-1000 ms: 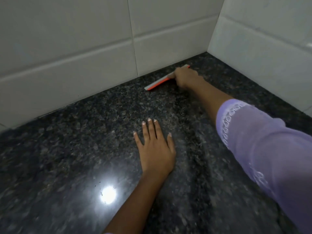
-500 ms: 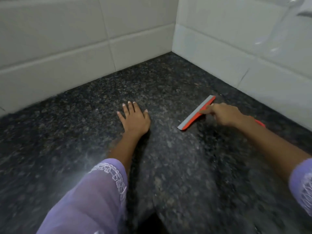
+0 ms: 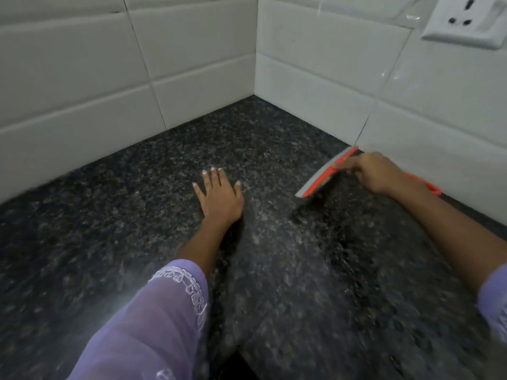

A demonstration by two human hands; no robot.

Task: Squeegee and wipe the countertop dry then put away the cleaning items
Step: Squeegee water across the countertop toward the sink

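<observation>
Right hand [image 3: 380, 172] closed round squeegee [image 3: 326, 172] handle; blade's long axis slants from wall tiles [image 3: 411, 111] twd left hand [image 3: 219, 197], flat, open, empty.

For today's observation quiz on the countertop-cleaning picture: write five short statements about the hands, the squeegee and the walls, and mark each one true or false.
1. The right hand holds the squeegee. True.
2. The left hand grips a cloth. False: it lies flat and empty on the countertop.
3. The squeegee is orange with a grey blade. True.
4. The squeegee sits in the far corner. False: it is by the right wall, short of the corner.
5. A socket is mounted on the right wall. True.
</observation>
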